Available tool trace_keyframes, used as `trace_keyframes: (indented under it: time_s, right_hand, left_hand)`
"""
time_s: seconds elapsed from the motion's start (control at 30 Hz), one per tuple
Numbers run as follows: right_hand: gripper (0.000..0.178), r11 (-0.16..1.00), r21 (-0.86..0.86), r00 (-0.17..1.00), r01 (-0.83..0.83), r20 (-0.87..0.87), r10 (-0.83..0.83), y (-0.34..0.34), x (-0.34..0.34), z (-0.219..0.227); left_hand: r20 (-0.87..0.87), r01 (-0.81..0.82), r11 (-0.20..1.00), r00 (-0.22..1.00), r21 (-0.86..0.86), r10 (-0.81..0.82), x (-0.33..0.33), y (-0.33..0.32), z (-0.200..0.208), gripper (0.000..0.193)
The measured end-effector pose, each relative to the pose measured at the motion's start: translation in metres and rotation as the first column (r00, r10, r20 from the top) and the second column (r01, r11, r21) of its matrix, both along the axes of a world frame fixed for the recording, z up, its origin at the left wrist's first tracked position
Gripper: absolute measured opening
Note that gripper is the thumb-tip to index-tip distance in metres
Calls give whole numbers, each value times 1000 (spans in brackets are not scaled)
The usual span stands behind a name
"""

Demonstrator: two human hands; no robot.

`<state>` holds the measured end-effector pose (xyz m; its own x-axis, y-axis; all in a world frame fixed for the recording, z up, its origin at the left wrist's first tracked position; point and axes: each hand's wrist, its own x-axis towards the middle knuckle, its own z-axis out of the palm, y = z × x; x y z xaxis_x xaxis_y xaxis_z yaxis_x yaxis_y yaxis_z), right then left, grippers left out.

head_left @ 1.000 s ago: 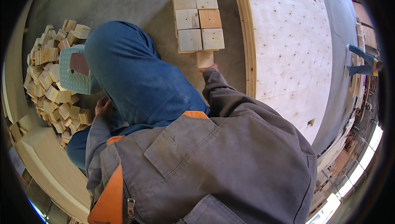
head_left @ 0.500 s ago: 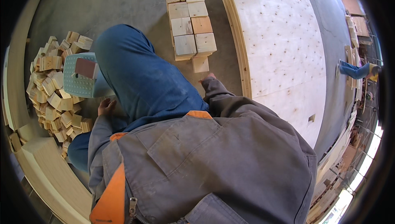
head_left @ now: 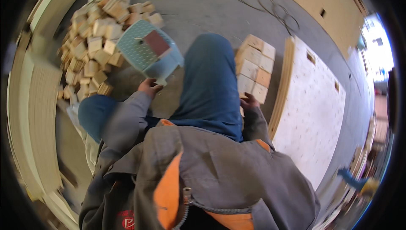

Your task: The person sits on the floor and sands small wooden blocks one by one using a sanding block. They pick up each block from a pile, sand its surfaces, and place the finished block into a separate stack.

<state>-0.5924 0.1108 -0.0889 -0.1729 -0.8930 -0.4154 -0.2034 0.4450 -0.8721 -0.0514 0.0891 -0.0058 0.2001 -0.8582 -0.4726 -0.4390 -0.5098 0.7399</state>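
My left hand is beside the near leg of a light-blue plastic stool. Its fingers are apart, with nothing seen in them. A flat dark-red piece lies on the stool's dimpled seat. On my other side, my right hand is low at the near end of a two-column stack of square wooden blocks. Blur and my sleeve hide whether those fingers grip anything. A bit of pale wood shows just below that hand, between my knee and the sleeve.
A loose heap of wooden blocks lies left of the stool. Right of the stack rises a large plywood pile. A looped cable is on the floor ahead. Long boards line the left; another person's arm shows far right.
My view has swung to the right and my body has shifted. My left hand has come up near the stool's leg. My right hand is closer to the block stack's near end.
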Motion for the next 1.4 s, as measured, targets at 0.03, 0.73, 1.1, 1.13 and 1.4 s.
trace_keyframes:
  time_s: [0.03, 0.73, 1.1, 1.13, 1.4]
  right_hand:
    - [65, 996, -78, 995, -53, -94, 46, -20, -4, 16]
    - [54, 197, -568, 582, -799, -648, 490, -118, 424, 113]
    - [69, 551, -495, 738, -672, -516, 436, -166, 397, 185]
    - [70, 545, -499, 736, -673, -521, 432, -173, 396, 192]
    - [72, 662, -389, 762, -641, -426, 487, -202, 399, 235]
  left_hand:
    - [-39, -44, 999, 998, 17, 45, -2, 2, 8, 73]
    - [-916, -576, 716, -308, 396, 258, 14, -12, 82, 78]
    - [-737, -914, 344, 79, 215, 671, 84, -22, 57, 68]
    - [-707, -930, 315, 92, 191, 701, 92, -27, 49, 70]
    - [-332, -923, 324, 378, -209, 864, 185, -96, -42, 83]
